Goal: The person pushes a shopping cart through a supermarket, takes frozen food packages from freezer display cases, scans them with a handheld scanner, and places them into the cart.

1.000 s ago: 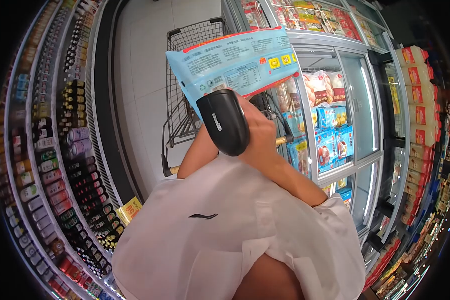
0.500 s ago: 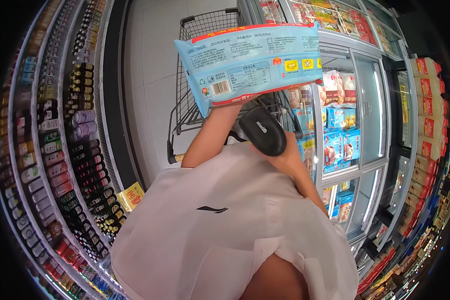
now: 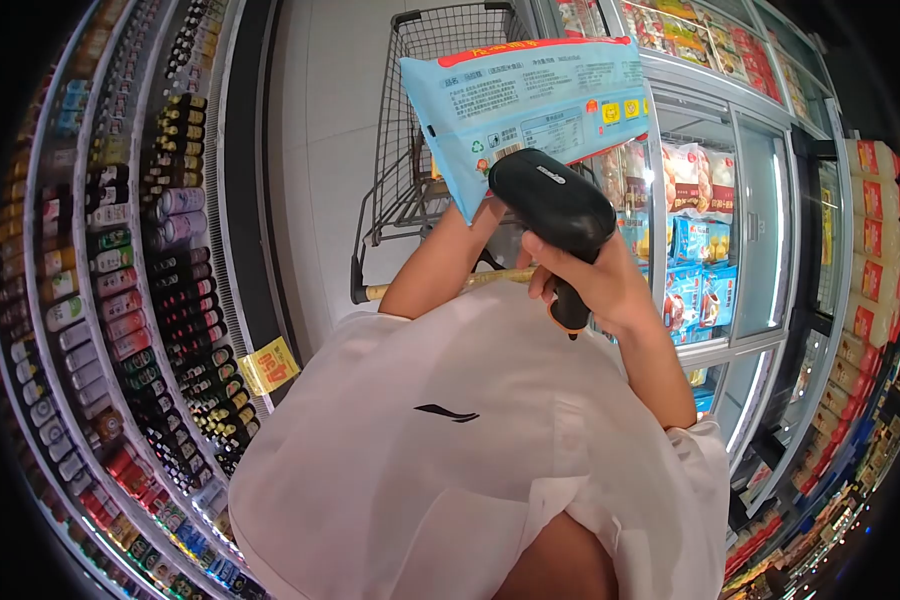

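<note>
A light-blue food package with a red upper edge is held up over the cart, its printed back facing me. My left hand supports it from behind and below, its fingers hidden by the package and the scanner. My right hand is closed around the handle of a black handheld scanner. The scanner's head lies in front of the package's lower edge and overlaps the barcode, which shows only in part.
Behind the package stands a wire shopping cart with a yellowish handle. Glass-door freezers with bagged food are on the right. Shelves of bottles and cans run along the left, with a yellow price sign at their edge.
The scanner first moved down and away from the package, uncovering the barcode, then came back up over its lower edge. The package has shifted right in view.
</note>
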Motion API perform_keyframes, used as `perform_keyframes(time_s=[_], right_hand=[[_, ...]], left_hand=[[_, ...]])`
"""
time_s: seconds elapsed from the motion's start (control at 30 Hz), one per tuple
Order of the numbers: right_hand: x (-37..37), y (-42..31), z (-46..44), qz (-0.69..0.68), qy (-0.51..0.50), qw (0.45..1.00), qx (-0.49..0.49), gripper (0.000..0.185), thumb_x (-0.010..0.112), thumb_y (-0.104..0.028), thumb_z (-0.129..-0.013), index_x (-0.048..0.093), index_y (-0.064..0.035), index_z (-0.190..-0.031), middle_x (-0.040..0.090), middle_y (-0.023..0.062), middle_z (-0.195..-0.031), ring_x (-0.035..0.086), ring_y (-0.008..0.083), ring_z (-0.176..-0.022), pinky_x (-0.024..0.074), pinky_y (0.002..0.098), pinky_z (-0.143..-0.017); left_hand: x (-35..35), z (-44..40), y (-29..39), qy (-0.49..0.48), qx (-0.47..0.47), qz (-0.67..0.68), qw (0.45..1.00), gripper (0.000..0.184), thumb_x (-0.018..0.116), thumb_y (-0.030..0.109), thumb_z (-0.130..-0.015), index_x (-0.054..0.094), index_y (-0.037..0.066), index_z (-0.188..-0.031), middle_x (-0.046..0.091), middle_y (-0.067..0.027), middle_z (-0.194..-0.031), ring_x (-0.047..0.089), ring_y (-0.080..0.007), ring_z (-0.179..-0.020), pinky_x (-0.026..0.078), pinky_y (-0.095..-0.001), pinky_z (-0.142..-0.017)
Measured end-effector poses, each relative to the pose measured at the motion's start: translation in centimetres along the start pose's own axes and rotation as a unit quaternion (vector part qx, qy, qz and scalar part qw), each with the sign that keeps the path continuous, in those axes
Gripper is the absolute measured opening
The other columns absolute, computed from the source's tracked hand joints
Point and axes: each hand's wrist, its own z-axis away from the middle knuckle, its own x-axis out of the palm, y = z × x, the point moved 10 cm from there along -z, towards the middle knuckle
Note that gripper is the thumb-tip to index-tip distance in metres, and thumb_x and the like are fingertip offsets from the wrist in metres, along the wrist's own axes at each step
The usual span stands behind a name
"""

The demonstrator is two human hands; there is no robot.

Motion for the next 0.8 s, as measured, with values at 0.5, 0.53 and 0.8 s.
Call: perform_keyframes(time_s=[0.5, 0.53, 0.8], right_hand=[[-2.7, -5.4, 3.9, 0.504, 0.358, 0.718, -0.321, 0.062, 0.088, -0.023, -0.062, 0.060, -0.0036, -0.114, 0.070, 0.0125, -0.089, 0.069, 0.0303, -0.076, 0.0540, 0.0362, -0.064], [-3.5, -4.9, 3.4, 0.510, 0.361, 0.717, -0.309, 0.058, 0.085, -0.019, -0.063, 0.060, -0.0040, -0.113, 0.069, 0.0129, -0.088, 0.068, 0.0323, -0.075, 0.0539, 0.0375, -0.064], [-7.8, -4.4, -2.9, 0.329, 0.242, 0.872, -0.269, 0.055, 0.086, -0.013, -0.061, 0.060, 0.0004, -0.108, 0.069, 0.0064, -0.090, 0.065, 0.0133, -0.077, 0.0524, 0.0285, -0.072]], left_hand=[[3.9, -1.1, -10.5, 0.035, 0.055, 0.093, 0.993, 0.066, 0.035, 0.056, -0.099, 0.038, 0.011, -0.146, 0.050, -0.0111, -0.140, 0.051, -0.0250, -0.127, 0.042, -0.0424, -0.108], [4.4, -1.6, -11.0, 0.039, 0.059, 0.099, 0.993, 0.066, 0.035, 0.056, -0.099, 0.039, 0.011, -0.145, 0.050, -0.0111, -0.140, 0.051, -0.0250, -0.127, 0.042, -0.0425, -0.108], [0.5, 2.6, -3.1, 0.111, 0.128, -0.122, 0.978, 0.069, 0.034, 0.055, -0.100, 0.021, 0.013, -0.153, 0.037, -0.0097, -0.149, 0.040, -0.0249, -0.135, 0.034, -0.0404, -0.110]])
